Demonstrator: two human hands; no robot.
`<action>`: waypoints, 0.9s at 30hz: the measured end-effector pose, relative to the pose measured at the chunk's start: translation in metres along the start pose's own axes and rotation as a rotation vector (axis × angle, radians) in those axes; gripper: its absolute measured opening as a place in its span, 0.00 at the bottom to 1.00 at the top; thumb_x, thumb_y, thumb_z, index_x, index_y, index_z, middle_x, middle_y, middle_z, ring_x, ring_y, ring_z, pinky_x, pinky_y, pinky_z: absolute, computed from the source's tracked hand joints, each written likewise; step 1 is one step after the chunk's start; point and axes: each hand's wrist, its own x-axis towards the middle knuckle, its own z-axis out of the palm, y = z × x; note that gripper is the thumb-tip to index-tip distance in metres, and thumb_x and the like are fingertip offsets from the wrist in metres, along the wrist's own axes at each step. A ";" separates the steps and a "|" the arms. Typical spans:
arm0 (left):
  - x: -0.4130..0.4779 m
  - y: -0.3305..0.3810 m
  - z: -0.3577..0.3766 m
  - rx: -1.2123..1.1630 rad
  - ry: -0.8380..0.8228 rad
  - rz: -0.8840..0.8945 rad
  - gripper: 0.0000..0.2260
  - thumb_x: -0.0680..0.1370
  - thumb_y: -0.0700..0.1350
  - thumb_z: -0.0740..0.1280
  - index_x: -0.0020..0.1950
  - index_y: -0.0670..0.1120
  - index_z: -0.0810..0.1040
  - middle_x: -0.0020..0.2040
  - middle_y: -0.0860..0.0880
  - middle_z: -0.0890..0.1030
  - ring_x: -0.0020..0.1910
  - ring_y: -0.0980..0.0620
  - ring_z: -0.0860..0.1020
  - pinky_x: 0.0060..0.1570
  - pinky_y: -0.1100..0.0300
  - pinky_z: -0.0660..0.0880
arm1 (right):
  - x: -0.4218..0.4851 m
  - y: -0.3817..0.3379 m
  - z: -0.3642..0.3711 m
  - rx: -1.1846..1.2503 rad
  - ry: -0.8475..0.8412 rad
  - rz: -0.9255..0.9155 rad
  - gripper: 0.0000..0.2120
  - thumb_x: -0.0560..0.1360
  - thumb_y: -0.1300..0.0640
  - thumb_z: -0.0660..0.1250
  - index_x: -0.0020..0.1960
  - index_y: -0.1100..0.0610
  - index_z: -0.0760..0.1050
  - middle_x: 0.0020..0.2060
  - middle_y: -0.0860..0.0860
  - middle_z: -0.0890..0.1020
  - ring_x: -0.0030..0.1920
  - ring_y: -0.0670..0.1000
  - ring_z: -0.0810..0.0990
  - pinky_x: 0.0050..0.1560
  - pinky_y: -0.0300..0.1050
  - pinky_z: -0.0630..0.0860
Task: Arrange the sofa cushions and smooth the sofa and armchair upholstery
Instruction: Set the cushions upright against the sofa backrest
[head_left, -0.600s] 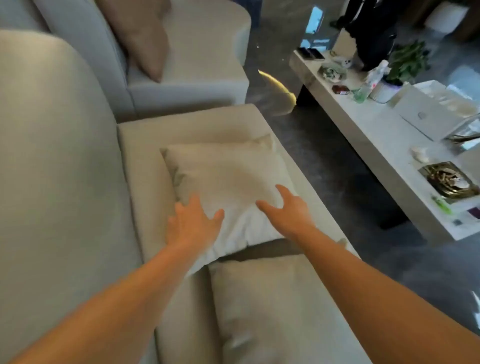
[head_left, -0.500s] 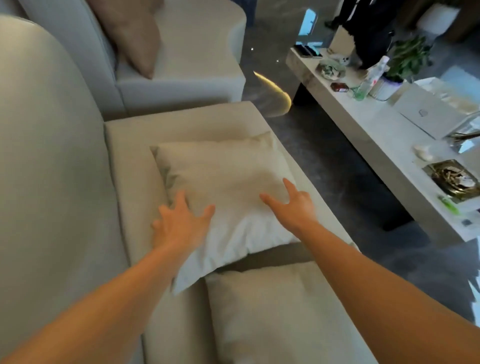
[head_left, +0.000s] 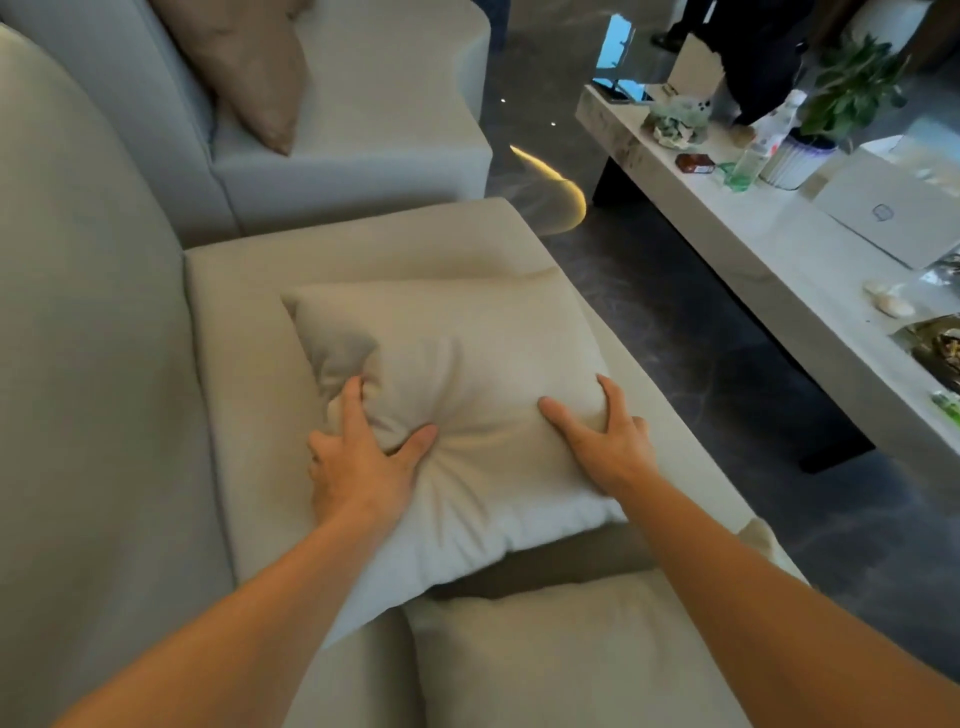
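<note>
Two hands were on the pale cushion, which lay flat on the sofa seat with its near corner overlapping a second cushion closer to the camera. The left hand had its fingers curled into the fabric at the cushion's left edge, thumb pressed in, so creases fanned out from the pinch. The right hand clasped the right edge, thumb on top and the other fingers wrapped over the side. Both were closed on the cushion, apparently ready to lift or turn it.

The likeliest trouble seemed to lie in the grips themselves. A bunched handful of cover rather than filling could leave the cushion misshapen or creased once set down, undoing the smoothing the task asked for. Dragging it instead of lifting could rumple the seat upholstery beneath, or shift the second cushion it overlapped. The right side lay near the front edge of the seat, so a loose hold there might let the cushion slide to the dark floor. The cluttered counter stood well apart across the floor and looked out of reach of any swing. The brown cushion on the armchair was untouched.
</note>
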 end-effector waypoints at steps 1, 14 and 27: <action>0.002 0.010 -0.014 0.020 0.018 0.055 0.39 0.68 0.67 0.70 0.73 0.64 0.54 0.62 0.39 0.67 0.56 0.36 0.72 0.57 0.45 0.70 | -0.003 -0.007 0.000 0.074 -0.030 0.009 0.49 0.55 0.18 0.63 0.71 0.31 0.52 0.69 0.56 0.66 0.66 0.66 0.68 0.66 0.67 0.67; 0.029 0.078 -0.228 0.812 0.178 0.239 0.39 0.73 0.59 0.67 0.76 0.42 0.54 0.69 0.35 0.60 0.62 0.33 0.69 0.56 0.45 0.71 | -0.085 -0.160 0.154 0.577 -0.484 -0.019 0.32 0.73 0.32 0.60 0.72 0.46 0.69 0.72 0.49 0.71 0.70 0.54 0.69 0.73 0.56 0.61; 0.014 0.045 -0.216 0.774 0.145 0.248 0.41 0.73 0.66 0.62 0.78 0.52 0.45 0.66 0.39 0.58 0.59 0.36 0.65 0.49 0.46 0.67 | -0.134 -0.134 0.117 0.357 -0.585 0.051 0.23 0.78 0.35 0.56 0.70 0.42 0.66 0.69 0.47 0.68 0.65 0.55 0.70 0.56 0.57 0.70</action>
